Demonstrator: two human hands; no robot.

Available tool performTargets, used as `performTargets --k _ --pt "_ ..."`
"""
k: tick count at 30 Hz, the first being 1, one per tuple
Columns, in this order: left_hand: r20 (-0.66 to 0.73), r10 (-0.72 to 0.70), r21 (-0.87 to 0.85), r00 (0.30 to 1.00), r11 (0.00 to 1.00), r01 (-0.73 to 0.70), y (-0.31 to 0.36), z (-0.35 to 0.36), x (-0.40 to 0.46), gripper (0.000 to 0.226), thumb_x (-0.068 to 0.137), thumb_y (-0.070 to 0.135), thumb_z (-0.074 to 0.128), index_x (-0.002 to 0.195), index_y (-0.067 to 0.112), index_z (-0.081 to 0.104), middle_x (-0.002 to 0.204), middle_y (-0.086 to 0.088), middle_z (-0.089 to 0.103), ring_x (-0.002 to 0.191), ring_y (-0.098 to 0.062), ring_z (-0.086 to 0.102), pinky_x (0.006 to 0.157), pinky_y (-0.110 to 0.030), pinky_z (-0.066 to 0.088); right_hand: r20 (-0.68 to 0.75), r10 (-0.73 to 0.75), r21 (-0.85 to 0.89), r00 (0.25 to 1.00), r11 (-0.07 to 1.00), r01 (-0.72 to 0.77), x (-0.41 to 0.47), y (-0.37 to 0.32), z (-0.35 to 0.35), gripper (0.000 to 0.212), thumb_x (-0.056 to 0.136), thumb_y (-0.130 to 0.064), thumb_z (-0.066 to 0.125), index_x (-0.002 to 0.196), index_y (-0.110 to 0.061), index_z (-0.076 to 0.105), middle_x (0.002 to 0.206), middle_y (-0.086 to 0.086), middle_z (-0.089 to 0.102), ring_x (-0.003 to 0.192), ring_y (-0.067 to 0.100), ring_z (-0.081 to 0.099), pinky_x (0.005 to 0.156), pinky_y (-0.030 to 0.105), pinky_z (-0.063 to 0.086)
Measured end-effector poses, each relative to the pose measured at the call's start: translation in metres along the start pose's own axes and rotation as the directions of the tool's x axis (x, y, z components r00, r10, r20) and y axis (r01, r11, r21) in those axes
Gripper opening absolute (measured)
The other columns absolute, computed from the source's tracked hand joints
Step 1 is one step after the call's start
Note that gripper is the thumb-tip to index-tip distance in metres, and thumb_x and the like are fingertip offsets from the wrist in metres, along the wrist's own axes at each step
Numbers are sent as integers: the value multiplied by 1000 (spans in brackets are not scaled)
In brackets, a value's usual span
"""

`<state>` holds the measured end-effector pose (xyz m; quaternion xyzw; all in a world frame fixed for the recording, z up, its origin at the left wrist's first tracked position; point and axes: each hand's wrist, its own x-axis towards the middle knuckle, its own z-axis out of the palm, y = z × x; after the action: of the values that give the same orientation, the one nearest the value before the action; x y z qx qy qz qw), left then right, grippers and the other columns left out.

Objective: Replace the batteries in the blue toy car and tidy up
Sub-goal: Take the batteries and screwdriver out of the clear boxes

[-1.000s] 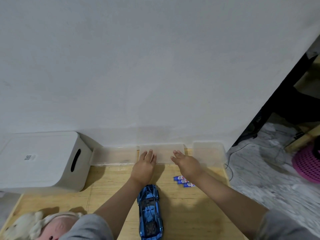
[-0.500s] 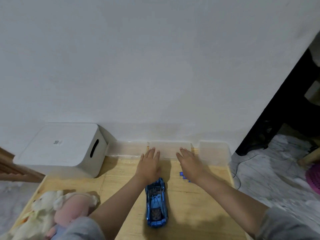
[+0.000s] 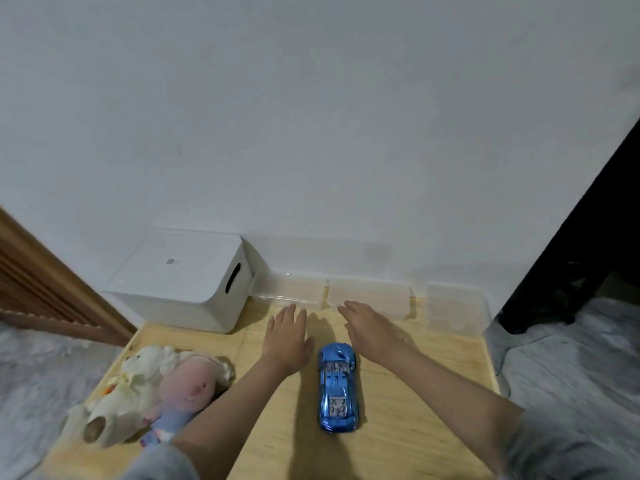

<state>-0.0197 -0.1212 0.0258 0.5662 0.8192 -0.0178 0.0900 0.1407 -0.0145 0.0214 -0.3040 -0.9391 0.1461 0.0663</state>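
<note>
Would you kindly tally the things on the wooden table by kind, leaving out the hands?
Toy car: 1
Stuffed toys: 2, a cream one and a pink one
White storage box: 1
Clear plastic trays along the wall: 3, left, middle, right
Total: 7

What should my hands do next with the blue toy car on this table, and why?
Probably pick up the blue toy car and turn it over. Both the left hand and the right hand are open and empty, flanking it, and it sits upright, so any battery cover underneath is hidden.
</note>
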Motion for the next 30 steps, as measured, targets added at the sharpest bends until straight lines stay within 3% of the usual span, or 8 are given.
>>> performTargets --k 6,11,15,18,20,26,28,30 --pt "-16 -59 40 998 997 60 -52 -12 20 62 96 39 40 148 13 18 157 -11 14 145 -27 12 119 -46 12 50 -35 25 998 999 34 47 -30 6 53 93 3 42 144 -8 32 146 10 40 132 28 38 97 44 45" --pt "42 -46 47 998 998 44 -79 -21 51 64 96 29 40 150 10 10 160 -9 3 147 -25 5 118 -43 11 131 -28 -31 991 999 32 84 -43 17 52 90 5 44 140 -7 34 141 15 39 127 33 41 87 46 50" --pt "42 -29 12 999 1000 29 -93 -16 75 70 95 13 45 151 9 3 160 -8 -5 147 -24 2 116 -36 21 201 22 -134 979 991 6 110 -50 27 69 85 10 47 146 -8 20 153 18 18 139 36 23 98 51 43" --pt "49 7 -15 999 1000 -7 -96 -14 87 73 91 0 44 151 8 2 159 -13 -6 147 -27 2 116 -32 15 247 83 -258 965 966 -17 126 -52 38 76 87 8 46 150 -12 8 157 19 0 145 39 3 112 63 14" --pt "43 52 -29 998 998 -50 -99 -8 96 67 94 0 38 151 10 5 159 -15 -6 147 -30 1 117 -32 12 272 114 -310 955 950 -25 133 -53 45 78 85 12 44 150 -11 6 157 22 -4 144 41 -1 112 66 7" --pt "12 116 -9 993 993 -116 -110 11 112 63 95 3 37 151 10 8 157 -21 0 146 -35 5 116 -32 15 277 61 -374 959 926 49 137 -51 54 79 82 22 41 148 -3 6 153 32 -2 142 48 2 107 68 21" --pt "24 114 10 993 993 -114 -110 11 114 61 94 4 38 150 8 13 156 -23 6 145 -35 13 115 -34 19 286 51 -379 957 923 64 137 -51 52 78 82 22 39 148 -2 6 152 33 -1 142 49 3 107 67 22" --pt "-28 138 44 990 990 -137 -109 11 116 62 86 2 53 144 2 32 150 -31 23 136 -43 32 108 -37 34 304 41 -387 952 918 84 138 -52 48 75 84 21 38 148 -1 5 152 34 -1 141 49 3 109 64 23"
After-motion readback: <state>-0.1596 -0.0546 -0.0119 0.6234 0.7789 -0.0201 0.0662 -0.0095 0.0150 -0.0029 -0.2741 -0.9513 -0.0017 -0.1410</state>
